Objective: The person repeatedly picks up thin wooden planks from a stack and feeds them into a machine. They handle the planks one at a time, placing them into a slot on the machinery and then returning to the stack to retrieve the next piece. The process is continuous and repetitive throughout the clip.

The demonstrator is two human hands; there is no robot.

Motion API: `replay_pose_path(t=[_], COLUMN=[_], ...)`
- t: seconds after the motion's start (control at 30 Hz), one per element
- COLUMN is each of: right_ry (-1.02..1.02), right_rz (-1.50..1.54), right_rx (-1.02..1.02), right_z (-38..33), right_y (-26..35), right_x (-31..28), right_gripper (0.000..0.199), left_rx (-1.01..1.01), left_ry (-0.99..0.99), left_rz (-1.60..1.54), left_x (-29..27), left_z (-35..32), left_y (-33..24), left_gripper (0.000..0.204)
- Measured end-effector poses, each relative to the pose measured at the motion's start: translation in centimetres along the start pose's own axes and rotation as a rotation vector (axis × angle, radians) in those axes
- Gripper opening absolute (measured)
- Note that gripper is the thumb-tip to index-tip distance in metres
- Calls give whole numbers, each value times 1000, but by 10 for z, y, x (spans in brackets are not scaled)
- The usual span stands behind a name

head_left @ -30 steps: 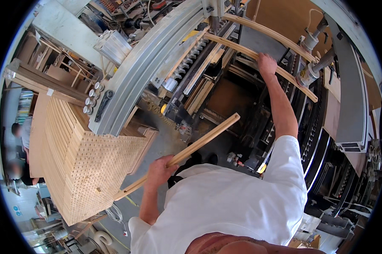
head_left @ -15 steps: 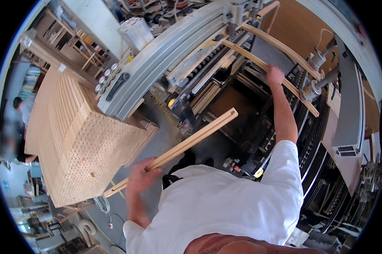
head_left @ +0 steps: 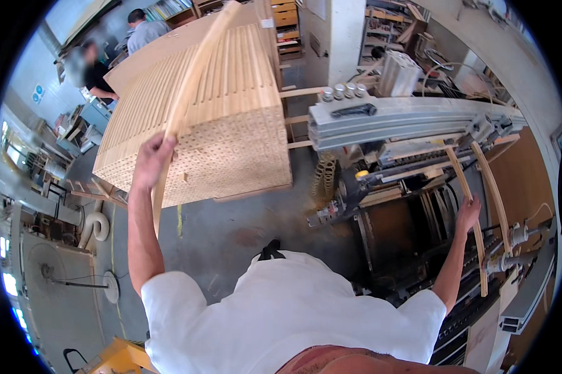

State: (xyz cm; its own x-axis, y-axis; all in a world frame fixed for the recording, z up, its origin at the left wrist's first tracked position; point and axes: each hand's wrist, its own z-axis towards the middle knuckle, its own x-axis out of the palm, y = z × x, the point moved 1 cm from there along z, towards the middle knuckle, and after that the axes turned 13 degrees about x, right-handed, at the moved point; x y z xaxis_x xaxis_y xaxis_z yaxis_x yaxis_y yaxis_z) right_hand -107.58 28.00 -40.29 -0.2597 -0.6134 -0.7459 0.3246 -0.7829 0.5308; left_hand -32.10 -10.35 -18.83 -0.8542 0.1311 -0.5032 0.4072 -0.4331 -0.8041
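Note:
My left hand (head_left: pixel 151 163) is closed round a long pale wooden strip (head_left: pixel 195 78). The strip slants up over a large stack of wooden strips (head_left: pixel 243 153), and its lower end hangs below my hand. Whether it touches the stack I cannot tell. Far to the right, my right hand (head_left: pixel 468 215) grips a second wooden strip (head_left: pixel 479 252) that lies across the machine (head_left: pixel 393 237). Another strip (head_left: pixel 494 190) runs beside that one, with nothing of mine on it.
A grey metal beam (head_left: pixel 412 121) crosses behind the machine, with round metal cylinders (head_left: pixel 343 93) on top. Metal clamp heads (head_left: pixel 499 262) stand by the strips' near ends. Two people (head_left: pixel 147 36) are beyond the stack. A standing fan (head_left: pixel 75 282) is at the lower left.
My body has turned left. My left hand has carried its strip up and over to the stack. My right hand stays on the strip at the machine.

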Motion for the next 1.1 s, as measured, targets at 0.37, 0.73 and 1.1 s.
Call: replay_pose_path(t=[0.37,0.73,1.1], right_ry=[468,542,360], right_rz=[519,220,268], right_rx=[59,415,430], right_z=[-263,-452,-542], right_y=[157,164,149], right_x=[-7,-44,-91], right_gripper=[27,30,24], left_rx=[-62,-38,653], left_ry=[-9,54,102], left_rz=[479,444,543], left_x=[-40,29,19], left_z=[290,413,313], left_y=[156,203,149], left_gripper=[61,51,52])
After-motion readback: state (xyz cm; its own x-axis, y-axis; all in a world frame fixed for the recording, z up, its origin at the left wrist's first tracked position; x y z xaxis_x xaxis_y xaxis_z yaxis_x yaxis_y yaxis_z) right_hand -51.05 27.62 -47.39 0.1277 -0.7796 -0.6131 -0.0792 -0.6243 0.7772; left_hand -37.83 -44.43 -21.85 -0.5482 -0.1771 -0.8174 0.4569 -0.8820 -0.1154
